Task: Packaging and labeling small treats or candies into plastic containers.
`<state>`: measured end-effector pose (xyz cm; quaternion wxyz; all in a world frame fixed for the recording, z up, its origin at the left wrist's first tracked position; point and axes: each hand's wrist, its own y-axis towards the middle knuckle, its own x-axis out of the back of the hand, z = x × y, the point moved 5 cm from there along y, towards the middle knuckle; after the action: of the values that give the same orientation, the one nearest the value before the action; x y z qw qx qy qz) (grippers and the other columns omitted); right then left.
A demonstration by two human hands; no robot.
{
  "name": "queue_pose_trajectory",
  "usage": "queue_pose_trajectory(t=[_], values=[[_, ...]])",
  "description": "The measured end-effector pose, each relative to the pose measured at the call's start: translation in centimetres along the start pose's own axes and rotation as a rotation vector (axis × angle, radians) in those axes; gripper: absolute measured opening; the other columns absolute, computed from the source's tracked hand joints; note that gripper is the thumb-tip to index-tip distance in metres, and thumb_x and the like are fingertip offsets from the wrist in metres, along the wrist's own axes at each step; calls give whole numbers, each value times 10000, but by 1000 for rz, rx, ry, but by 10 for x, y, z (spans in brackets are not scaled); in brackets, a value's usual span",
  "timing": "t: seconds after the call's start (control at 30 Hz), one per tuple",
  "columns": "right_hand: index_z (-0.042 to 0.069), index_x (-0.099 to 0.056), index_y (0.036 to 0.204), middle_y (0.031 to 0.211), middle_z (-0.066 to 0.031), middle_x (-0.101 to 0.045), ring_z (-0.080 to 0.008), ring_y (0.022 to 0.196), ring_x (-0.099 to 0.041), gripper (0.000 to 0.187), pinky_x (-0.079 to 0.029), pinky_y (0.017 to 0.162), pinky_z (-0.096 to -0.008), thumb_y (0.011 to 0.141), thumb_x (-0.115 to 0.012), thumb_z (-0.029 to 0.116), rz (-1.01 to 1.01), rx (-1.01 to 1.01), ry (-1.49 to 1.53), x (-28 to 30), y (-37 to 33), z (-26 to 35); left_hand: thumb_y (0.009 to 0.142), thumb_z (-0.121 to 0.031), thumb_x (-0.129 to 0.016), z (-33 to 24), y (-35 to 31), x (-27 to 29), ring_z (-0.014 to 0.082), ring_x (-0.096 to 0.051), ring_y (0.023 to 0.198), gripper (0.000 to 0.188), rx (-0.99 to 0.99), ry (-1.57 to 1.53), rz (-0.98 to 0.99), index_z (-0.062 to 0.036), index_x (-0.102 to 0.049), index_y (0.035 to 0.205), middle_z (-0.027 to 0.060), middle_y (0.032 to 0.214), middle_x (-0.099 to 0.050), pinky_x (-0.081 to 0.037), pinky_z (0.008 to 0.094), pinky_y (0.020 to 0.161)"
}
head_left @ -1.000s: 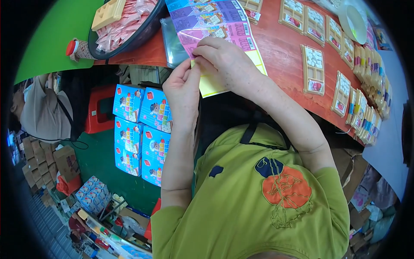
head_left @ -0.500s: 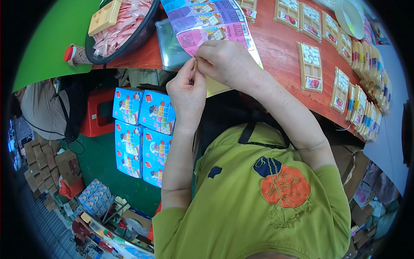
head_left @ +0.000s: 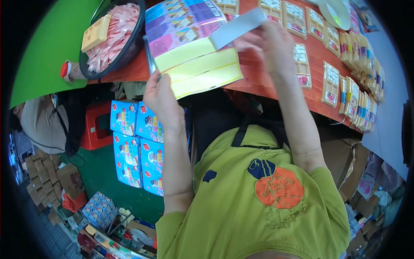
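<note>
A sheet of colourful printed stickers (head_left: 179, 26) lies near the table's front edge, its nearer part bare yellow backing (head_left: 207, 71). My left hand (head_left: 163, 97) pinches the sheet's near left edge between thumb and fingers. Out to the right, my right hand (head_left: 276, 47) is somewhat blurred and closed on the end of a peeled sticker (head_left: 239, 28). That strip shows its pale underside and slants up from the sheet toward my fingers. Under the sheet's left side, the edge of a clear plastic box (head_left: 151, 58) shows.
Several cream trays of white pieces (head_left: 295, 19) lie on the red table (head_left: 254, 73), with stacked trays (head_left: 360, 56) at the right. A dark basin (head_left: 140, 39) of pink packets (head_left: 114, 47) stands left, beside a red-lidded jar (head_left: 71, 70). Blue printed boxes (head_left: 127, 151) are stacked below.
My hands, together at the sheet's near edge before, are now apart. The right has moved right and up, peeling a sticker strip off and baring yellow backing. The left has shifted slightly left.
</note>
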<state>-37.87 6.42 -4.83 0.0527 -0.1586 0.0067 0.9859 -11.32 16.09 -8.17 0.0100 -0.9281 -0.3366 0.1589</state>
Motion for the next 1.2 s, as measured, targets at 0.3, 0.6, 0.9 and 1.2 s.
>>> queue_pose_trajectory(t=[0.3,0.6,0.9,1.2], values=[[-34,-616,1111,1088,-135,-676,-223,1001,-687,189,-601,837,-400,984,-579,100,-350,498,-222,117,-58,96,953,-98,-661,-44,-33,-27,113,-645,765,308,-482,982,-55,48,-587,1215,122,932,-691,-487,280,600],[36,-633,1052,1066,-135,-648,-314,969,-658,326,-528,820,-425,762,-761,114,86,1031,-968,25,-140,60,1065,-182,-493,-8,-143,-134,123,-641,895,343,132,39,554,70,-580,1281,110,1065,-679,-521,241,784],[43,-455,1419,1281,-109,-547,-168,1078,-595,533,-469,973,-309,963,-675,211,-193,216,-704,160,-118,68,1065,-230,-493,20,-128,-155,199,-703,755,357,348,74,721,64,-582,1247,118,938,-704,-517,259,622],[47,-460,1370,1098,-69,-639,-96,1005,-602,490,-503,861,-251,939,-678,128,-221,150,-529,187,-89,61,1026,-237,-587,65,-137,-182,107,-591,618,393,472,188,704,52,-560,1290,67,846,-661,-492,255,569]])
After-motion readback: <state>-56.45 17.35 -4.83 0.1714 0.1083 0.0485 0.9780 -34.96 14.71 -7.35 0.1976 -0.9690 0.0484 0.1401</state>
